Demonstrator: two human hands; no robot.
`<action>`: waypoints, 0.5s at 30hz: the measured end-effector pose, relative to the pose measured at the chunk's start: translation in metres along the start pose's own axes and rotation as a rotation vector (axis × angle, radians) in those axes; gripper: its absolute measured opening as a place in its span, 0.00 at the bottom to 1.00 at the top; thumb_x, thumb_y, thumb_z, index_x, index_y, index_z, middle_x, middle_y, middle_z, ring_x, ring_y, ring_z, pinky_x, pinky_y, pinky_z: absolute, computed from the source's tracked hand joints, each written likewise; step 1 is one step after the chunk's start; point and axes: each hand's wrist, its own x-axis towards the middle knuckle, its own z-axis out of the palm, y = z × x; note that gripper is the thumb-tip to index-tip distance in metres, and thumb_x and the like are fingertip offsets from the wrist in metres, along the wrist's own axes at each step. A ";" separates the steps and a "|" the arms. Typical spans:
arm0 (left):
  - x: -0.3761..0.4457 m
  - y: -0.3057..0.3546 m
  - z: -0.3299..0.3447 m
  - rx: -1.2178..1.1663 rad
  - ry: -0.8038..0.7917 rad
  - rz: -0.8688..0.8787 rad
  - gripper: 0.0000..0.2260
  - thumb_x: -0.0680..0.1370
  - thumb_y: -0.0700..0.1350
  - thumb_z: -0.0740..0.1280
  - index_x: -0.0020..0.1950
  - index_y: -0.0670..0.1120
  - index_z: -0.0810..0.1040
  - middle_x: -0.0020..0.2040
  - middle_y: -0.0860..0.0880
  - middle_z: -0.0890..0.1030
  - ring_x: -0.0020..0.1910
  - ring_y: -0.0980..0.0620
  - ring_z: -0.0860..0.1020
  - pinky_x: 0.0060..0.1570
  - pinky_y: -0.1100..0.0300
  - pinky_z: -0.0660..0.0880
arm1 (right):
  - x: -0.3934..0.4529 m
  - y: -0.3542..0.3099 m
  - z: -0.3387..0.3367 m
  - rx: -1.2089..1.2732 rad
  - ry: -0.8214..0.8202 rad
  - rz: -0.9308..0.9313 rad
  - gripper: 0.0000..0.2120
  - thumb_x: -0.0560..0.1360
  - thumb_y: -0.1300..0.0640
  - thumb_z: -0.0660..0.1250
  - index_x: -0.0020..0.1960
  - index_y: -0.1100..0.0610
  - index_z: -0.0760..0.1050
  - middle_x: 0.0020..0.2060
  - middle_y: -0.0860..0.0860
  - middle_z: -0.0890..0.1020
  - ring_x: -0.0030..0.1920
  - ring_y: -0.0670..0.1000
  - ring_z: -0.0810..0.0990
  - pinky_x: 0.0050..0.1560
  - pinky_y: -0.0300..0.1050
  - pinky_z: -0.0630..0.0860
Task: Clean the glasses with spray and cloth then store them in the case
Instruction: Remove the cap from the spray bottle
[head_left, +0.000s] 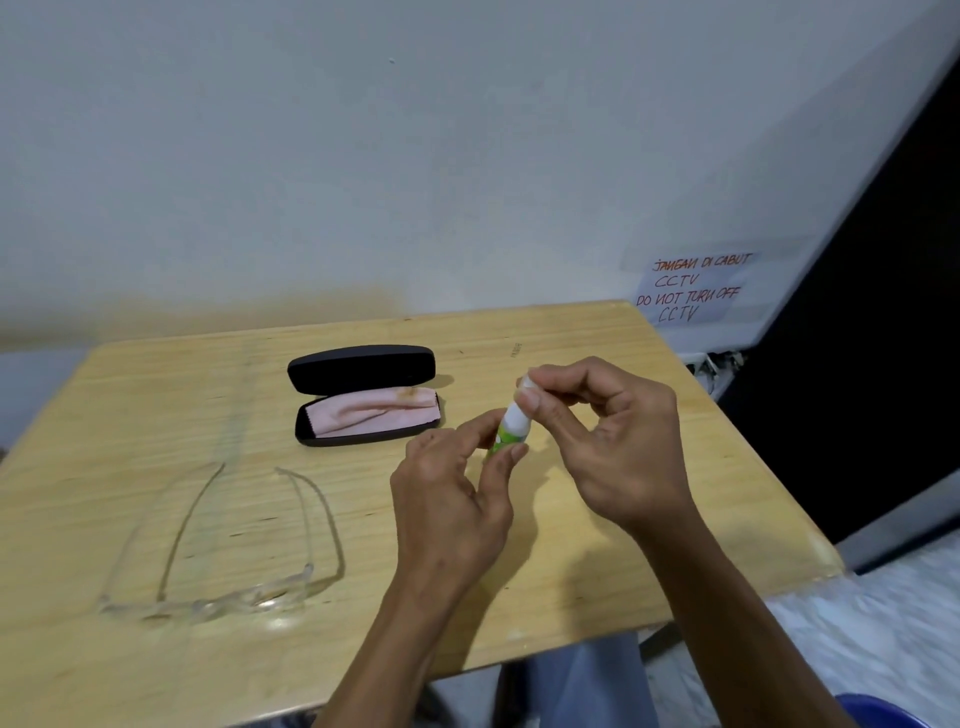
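The left hand (457, 499) grips the lower body of the spray bottle (511, 423) while the right hand (608, 441) pinches its white cap from above: seemingly the uncapping step, before any spraying. The clear glasses (234, 582) lie open, well left of both hands. Beyond the left hand sits the open case (363, 397), the pink cloth (371, 413) inside. Next, the cap must come free.

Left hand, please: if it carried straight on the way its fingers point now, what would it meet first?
The left hand points up and right into the small green-and-white spray bottle it already pinches; beyond that, probably the right hand, though depth is unclear.
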 end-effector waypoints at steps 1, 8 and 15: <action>0.001 0.001 -0.001 -0.008 0.002 0.001 0.12 0.73 0.51 0.71 0.56 0.53 0.84 0.39 0.52 0.85 0.42 0.47 0.81 0.33 0.47 0.76 | 0.000 -0.001 0.000 0.008 -0.008 0.000 0.05 0.73 0.61 0.77 0.48 0.57 0.85 0.44 0.47 0.88 0.46 0.50 0.86 0.52 0.50 0.82; -0.013 -0.012 -0.012 -0.033 -0.051 -0.138 0.11 0.72 0.50 0.72 0.54 0.58 0.84 0.44 0.58 0.86 0.31 0.56 0.79 0.36 0.48 0.79 | 0.022 -0.021 -0.020 0.248 0.136 -0.036 0.07 0.73 0.63 0.76 0.45 0.52 0.83 0.41 0.47 0.88 0.46 0.49 0.87 0.51 0.44 0.82; -0.001 0.000 -0.015 -0.077 -0.027 -0.160 0.12 0.71 0.47 0.76 0.54 0.58 0.84 0.44 0.62 0.85 0.31 0.64 0.77 0.33 0.61 0.72 | 0.013 -0.010 -0.022 0.172 0.183 0.010 0.07 0.72 0.59 0.77 0.46 0.49 0.83 0.42 0.49 0.88 0.46 0.51 0.87 0.52 0.47 0.82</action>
